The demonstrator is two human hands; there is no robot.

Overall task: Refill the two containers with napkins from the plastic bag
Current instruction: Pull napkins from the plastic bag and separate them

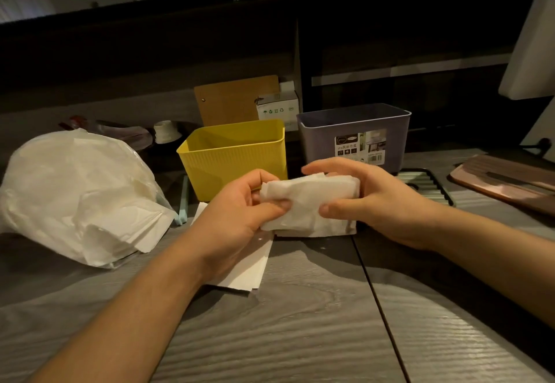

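Note:
A folded stack of white napkins (306, 202) is held above the table between my left hand (237, 217) and my right hand (372, 199), thumbs pressing on its front. Just behind the hands stand a yellow ribbed container (234, 148) and, to its right, a grey-blue container (354, 133) with a label; both look empty from here. A clear plastic bag (75, 190) full of white napkins lies at the left, its mouth spilling napkins toward the centre. More flat napkins (249, 271) lie on the table under my left wrist.
A light blue stick (183, 202) lies between bag and yellow container. A dark ridged tray (429, 184) and a wooden board (504, 181) sit at the right. A brown clipboard (234, 100), a small white box (277, 106) and a tape roll (166, 132) stand behind.

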